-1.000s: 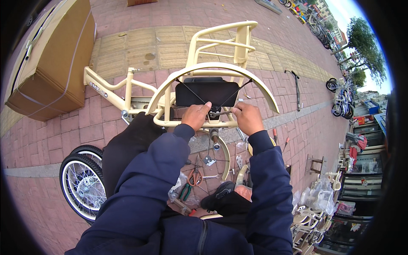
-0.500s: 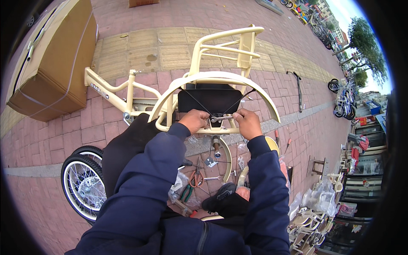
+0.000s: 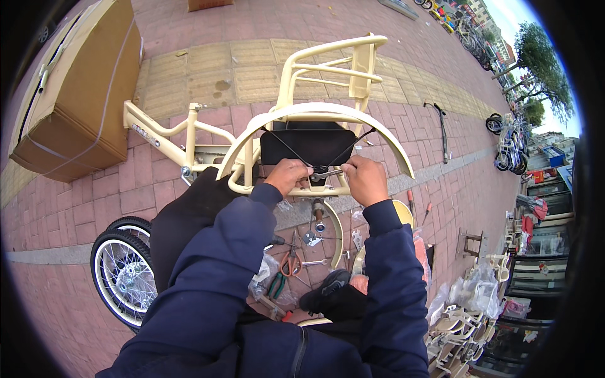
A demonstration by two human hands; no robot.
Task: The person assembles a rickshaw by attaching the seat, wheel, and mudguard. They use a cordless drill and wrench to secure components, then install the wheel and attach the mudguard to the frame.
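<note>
the left hand (image 3: 288, 175) and the right hand (image 3: 365, 180) meet at the middle of a cream tricycle frame (image 3: 189, 142) that lies on the brick pavement (image 3: 82, 208). both work just under the curved cream mudguard (image 3: 315, 116), in front of a black rectangular panel (image 3: 309, 145) set behind it. the left hand's fingers are curled closed around a small part at the frame's crossbar, though what exactly they pinch is too small to tell. the right hand's fingers are closed on a thin metal tool (image 3: 329, 172) whose tip points toward the left hand, so the two hands are almost touching. two thin black cables run from the mudguard's edges down to the spot between the hands.

above the mudguard stands a cream rear rack (image 3: 328, 66). at upper left lies a large brown cardboard box (image 3: 75, 101), long and rectangular, bound with thin straps and bearing a pale strip along its top edge. at lower left a spoked wheel (image 3: 123, 274) with a black tyre lies beside the person's dark trouser leg. between the dark blue sleeves, on the pavement, sit orange-handled scissors (image 3: 290, 263), green-handled pliers (image 3: 275, 286), clear plastic bags and small metal parts. at right, near the kerb, more cream frame pieces (image 3: 457, 327) wrapped in plastic are stacked, and parked small vehicles (image 3: 510, 148) stand far off.
</note>
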